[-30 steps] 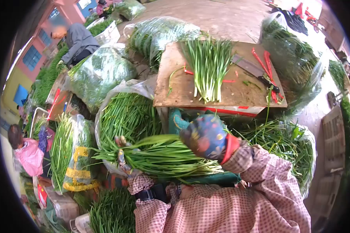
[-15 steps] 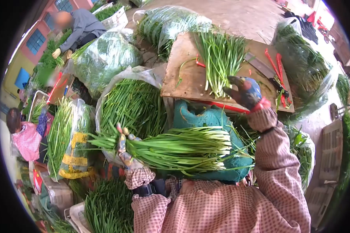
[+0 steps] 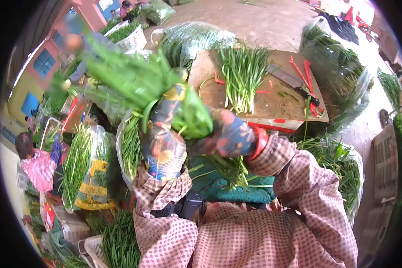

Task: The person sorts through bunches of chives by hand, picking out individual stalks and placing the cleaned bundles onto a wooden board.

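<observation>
A bunch of garlic chives point(image 3: 125, 76) is held in front of me, its leafy end up and to the left, smeared by motion. My left hand point(image 3: 165, 129), in a patterned glove, is closed round the bunch. My right hand point(image 3: 232, 134), gloved too, grips it lower down; its fingertips are partly hidden. Some stems point(image 3: 232, 169) hang beneath my right hand over a teal cloth point(image 3: 241, 194) at my lap. Beyond my hands, a second bunch of chives point(image 3: 243, 78) lies on a wooden board point(image 3: 205, 100).
On the board's right lie a knife point(image 3: 286, 77) and red ties point(image 3: 307, 73). Plastic bags of chives stand around, one at the right point(image 3: 332, 67), one with yellow print point(image 3: 94, 178). A crate point(image 3: 94, 248) sits at lower left. Two co-workers are at the left.
My right hand has left the bunch on the board and come back to the held chives. The held bunch has turned from lying level to a slant, raised towards the upper left.
</observation>
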A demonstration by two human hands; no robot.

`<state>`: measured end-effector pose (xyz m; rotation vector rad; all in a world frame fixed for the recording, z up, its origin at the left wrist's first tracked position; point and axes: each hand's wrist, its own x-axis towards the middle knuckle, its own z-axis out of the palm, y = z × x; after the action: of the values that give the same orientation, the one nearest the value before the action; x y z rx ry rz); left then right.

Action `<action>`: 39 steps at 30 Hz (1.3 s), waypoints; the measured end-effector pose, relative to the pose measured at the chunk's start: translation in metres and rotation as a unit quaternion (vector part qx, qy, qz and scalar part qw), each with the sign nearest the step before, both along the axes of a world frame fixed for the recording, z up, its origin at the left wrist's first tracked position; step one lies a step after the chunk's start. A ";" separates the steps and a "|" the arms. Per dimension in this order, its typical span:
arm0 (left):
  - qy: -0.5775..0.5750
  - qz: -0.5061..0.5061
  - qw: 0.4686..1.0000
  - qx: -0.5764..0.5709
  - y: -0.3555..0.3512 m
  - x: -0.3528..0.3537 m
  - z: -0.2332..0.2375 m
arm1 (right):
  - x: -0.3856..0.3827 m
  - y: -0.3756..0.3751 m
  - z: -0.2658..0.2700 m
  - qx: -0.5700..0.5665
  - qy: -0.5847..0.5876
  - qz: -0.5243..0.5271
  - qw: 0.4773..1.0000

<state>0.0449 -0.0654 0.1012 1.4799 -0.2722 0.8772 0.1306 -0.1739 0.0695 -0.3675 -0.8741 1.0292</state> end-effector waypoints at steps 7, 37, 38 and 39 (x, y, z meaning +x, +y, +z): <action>-0.040 -0.037 0.998 0.034 -0.007 0.028 0.051 | 0.092 -0.078 0.047 0.048 -0.223 -0.183 0.956; 0.078 -0.162 0.953 0.244 -0.099 0.233 0.003 | 0.270 -0.178 0.030 0.018 -0.155 -0.406 0.900; 0.081 -0.159 0.973 0.147 -0.090 0.227 0.013 | 0.262 -0.184 0.046 -0.040 -0.147 -0.378 0.913; 0.086 -0.154 0.983 0.048 -0.082 0.220 0.023 | 0.257 -0.188 0.057 -0.098 -0.138 -0.345 0.923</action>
<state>0.2650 -0.1476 0.1244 1.5413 -0.4066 0.4917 0.3873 -0.3621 0.1263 -0.9344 -0.7981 0.4066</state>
